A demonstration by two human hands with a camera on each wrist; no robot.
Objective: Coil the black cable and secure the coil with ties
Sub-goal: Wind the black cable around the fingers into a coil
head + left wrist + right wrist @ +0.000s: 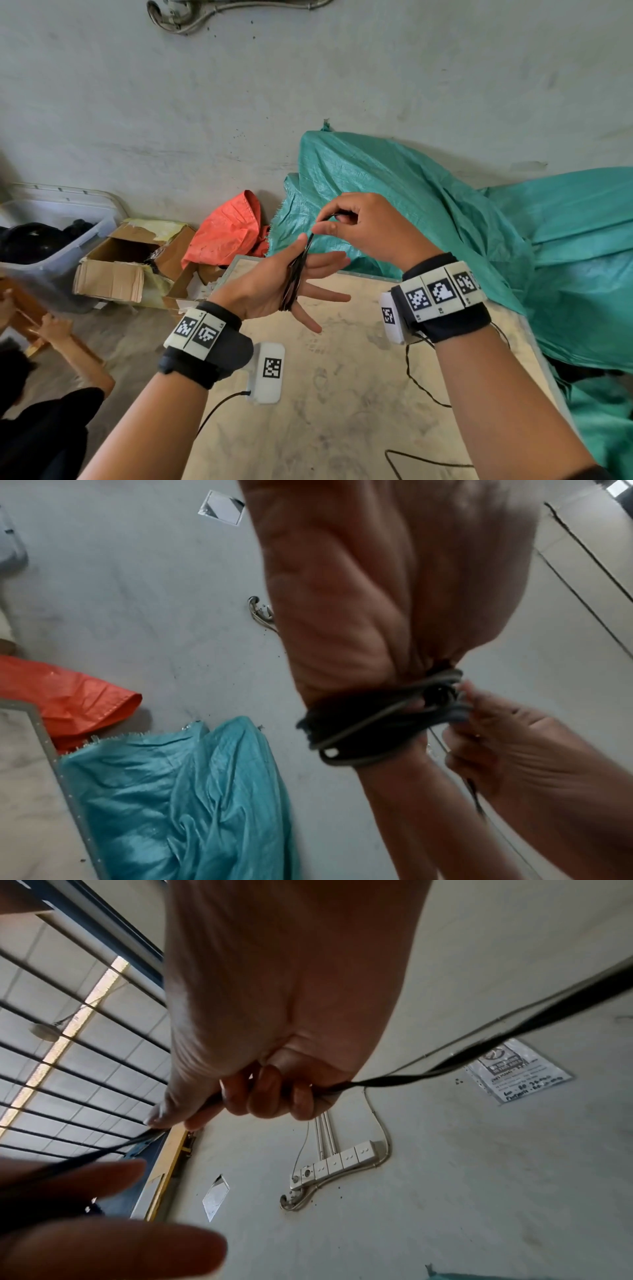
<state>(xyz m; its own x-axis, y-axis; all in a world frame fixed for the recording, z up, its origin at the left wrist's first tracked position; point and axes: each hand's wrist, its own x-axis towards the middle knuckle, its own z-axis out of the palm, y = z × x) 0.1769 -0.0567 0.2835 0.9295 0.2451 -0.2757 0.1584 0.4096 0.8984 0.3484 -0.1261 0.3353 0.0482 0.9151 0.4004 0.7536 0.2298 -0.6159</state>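
The black cable (295, 274) is wound in several turns round my left hand (263, 291), which is held palm-up over the table's far edge with its fingers straight and spread. In the left wrist view the coil (359, 723) bands the hand (377, 588) at the base of the fingers. Just above, my right hand (370, 229) pinches the free strand between thumb and curled fingers. The right wrist view shows that hand (281, 1015) gripping the cable (411, 1076), which trails off to the upper right. No tie shows in any view.
A tan table (342, 394) lies under my hands, with thin device wires (421, 387) on it. A teal tarp (445, 205) covers things at the right. An orange bag (229, 229), a cardboard box (130, 260) and a plastic bin (51, 246) sit on the floor left. Another person (51, 377) crouches at lower left.
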